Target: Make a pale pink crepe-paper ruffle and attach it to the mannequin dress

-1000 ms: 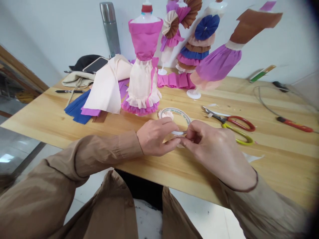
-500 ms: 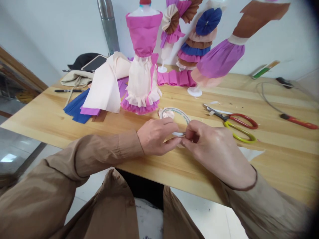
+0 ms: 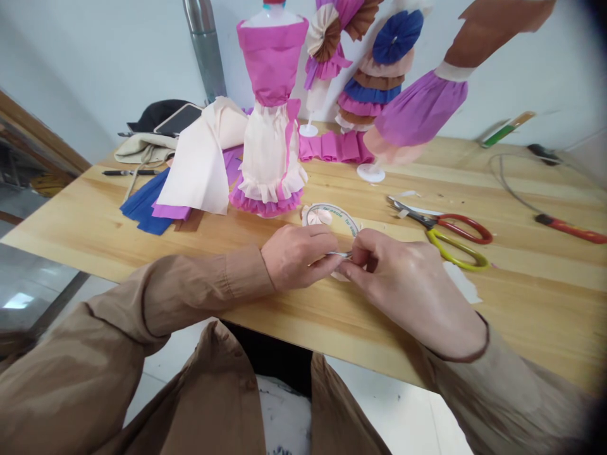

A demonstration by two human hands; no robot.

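Observation:
My left hand (image 3: pixel 296 256) and my right hand (image 3: pixel 403 284) meet over a white roll of tape (image 3: pixel 337 219) that lies flat on the wooden table (image 3: pixel 521 297). Fingers of both hands are pinched together at the near rim of the roll, on what looks like its loose end. A small cream paper piece (image 3: pixel 318 217) sits inside the ring. Just behind stands a small mannequin in a pink and cream paper dress (image 3: pixel 272 120).
Red and yellow-handled scissors (image 3: pixel 446 230) lie right of the tape. Other paper-dressed mannequins (image 3: pixel 379 76) stand at the back. Folded crepe paper (image 3: pixel 190 177) in cream, blue and purple lies at left. A red-handled tool (image 3: pixel 569 229), a cable, a pen (image 3: pixel 128 172) and a phone (image 3: pixel 179 119) are around.
My hands have stayed on the tape roll, with the fingertips shifting slightly. The view has tilted a little.

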